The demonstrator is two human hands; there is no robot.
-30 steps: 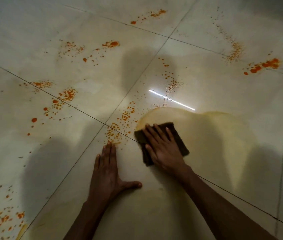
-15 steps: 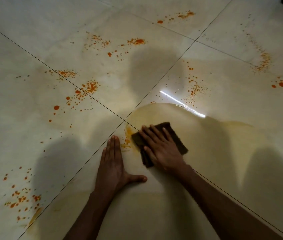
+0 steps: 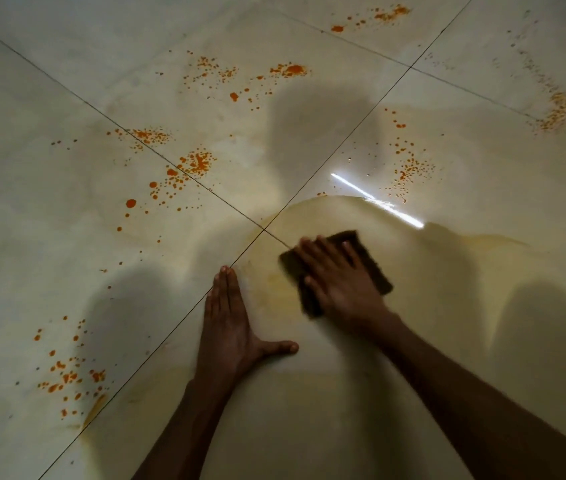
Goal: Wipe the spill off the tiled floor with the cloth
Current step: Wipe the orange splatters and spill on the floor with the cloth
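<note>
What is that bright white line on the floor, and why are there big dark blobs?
In the head view, the white streak is a lamp's glare on the shiny wet tiled floor; the dark blobs are shadows, probably of the person; the right hand and cloth look slightly motion-blurred.

Dim scene; bright glare streak (image 3: 377, 199) on glossy floor (image 3: 49, 237); soft shadows.

Dark brown cloth (image 3: 371, 261), orange-speckled spill (image 3: 195, 164), yellowish smear (image 3: 448, 271) across pale cream floor tiles (image 3: 32, 168).
</note>
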